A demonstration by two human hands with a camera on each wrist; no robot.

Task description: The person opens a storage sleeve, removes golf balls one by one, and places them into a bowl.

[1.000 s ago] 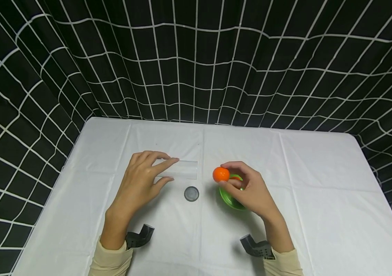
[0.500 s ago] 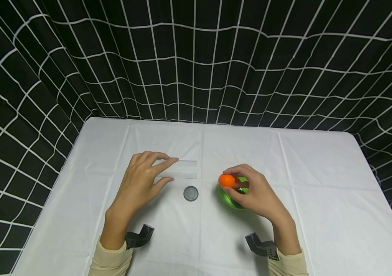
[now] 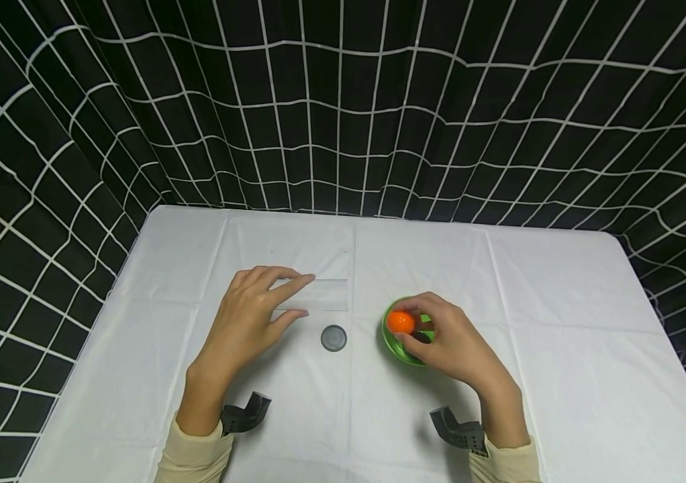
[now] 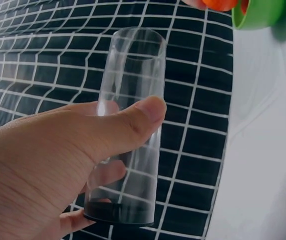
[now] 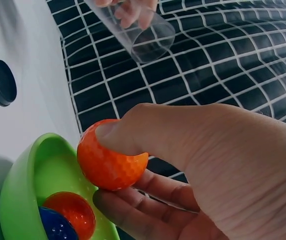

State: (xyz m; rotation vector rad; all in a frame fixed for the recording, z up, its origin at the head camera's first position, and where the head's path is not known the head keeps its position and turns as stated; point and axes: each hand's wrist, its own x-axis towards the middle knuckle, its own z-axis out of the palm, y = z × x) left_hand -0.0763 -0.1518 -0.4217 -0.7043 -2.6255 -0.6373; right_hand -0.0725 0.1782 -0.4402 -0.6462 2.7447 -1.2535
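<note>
My left hand holds a clear plastic tube round its side, thumb across the front. The tube lies along the table in the head view, its open end toward the right and a dark base at the other end. My right hand pinches an orange golf ball between thumb and fingers, over the rim of a green bowl. Inside the bowl, the right wrist view shows another orange ball and a dark blue ball. Nothing shows inside the tube.
A round grey cap lies on the white-covered table between the two hands. Black cloth with a white grid rises behind the table and at its sides. Each wrist wears a black camera mount.
My right hand has moved right and slightly toward me, bringing the orange golf ball from left of the green bowl to over it. The left hand and tube stay nearly still.
</note>
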